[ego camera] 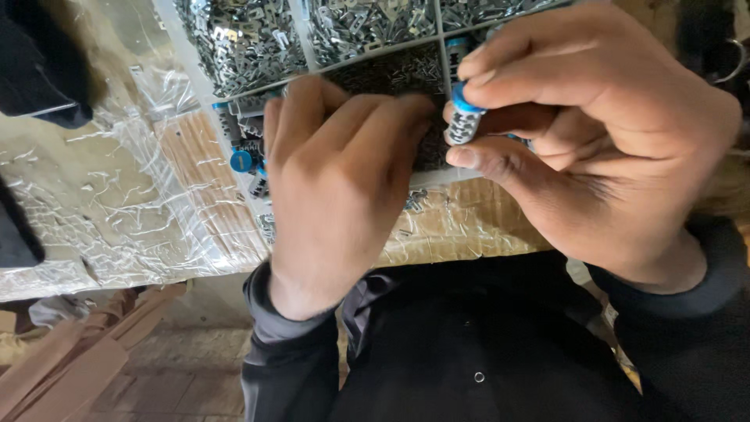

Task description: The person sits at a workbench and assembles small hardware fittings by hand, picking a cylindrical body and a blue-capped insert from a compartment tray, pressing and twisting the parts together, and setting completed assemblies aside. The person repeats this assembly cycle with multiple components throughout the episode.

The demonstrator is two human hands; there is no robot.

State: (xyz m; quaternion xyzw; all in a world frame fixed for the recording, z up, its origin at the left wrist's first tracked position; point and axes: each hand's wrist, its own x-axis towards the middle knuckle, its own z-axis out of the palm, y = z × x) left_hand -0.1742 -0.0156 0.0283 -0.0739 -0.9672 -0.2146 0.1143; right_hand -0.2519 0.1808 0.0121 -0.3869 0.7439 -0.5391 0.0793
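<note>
Blue-capped cylinder [466,117] between right hand [601,141] fingertips.

- Two hands: left [336,184], right [601,133].
- One tray [308,35], with four compartments showing.
- Two blue-capped parts: held [464,117], lying [241,160].
- Metal bits [242,39]: too many to count.

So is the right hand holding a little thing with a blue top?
Yes, the right hand pinches a small cylinder with a blue cap between thumb and fingers, above the divided tray of metal parts.

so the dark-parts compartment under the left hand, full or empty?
Full: dark small parts fill the compartment to its white divider, beyond the left hand.
</note>
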